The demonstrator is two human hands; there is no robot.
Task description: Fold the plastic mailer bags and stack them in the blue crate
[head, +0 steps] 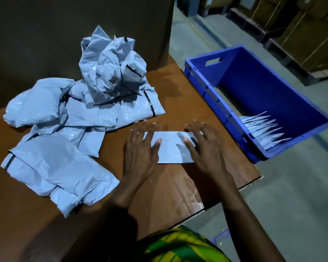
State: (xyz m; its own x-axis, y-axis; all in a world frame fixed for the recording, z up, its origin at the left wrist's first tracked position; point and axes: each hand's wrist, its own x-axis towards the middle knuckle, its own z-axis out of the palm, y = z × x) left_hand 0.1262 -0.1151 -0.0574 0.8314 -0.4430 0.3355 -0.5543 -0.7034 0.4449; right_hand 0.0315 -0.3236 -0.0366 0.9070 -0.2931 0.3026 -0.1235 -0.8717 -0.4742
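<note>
Here the left hand (140, 148) and right hand (203, 148) are laid flat with fingers spread, pressed on either end of a folded mailer bag (170, 148) near the desk's (169, 190) right edge. The creasing step seems nearly done. Next, the bag would be lifted rightward onto the folded stack (263, 129) in the blue crate (206, 86). An unfolded pile (74, 114) is left waiting far left.

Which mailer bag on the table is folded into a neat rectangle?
The small mailer bag pressed flat under the left hand and right hand; the rest lie crumpled or loosely open in the pile to its left.
</note>
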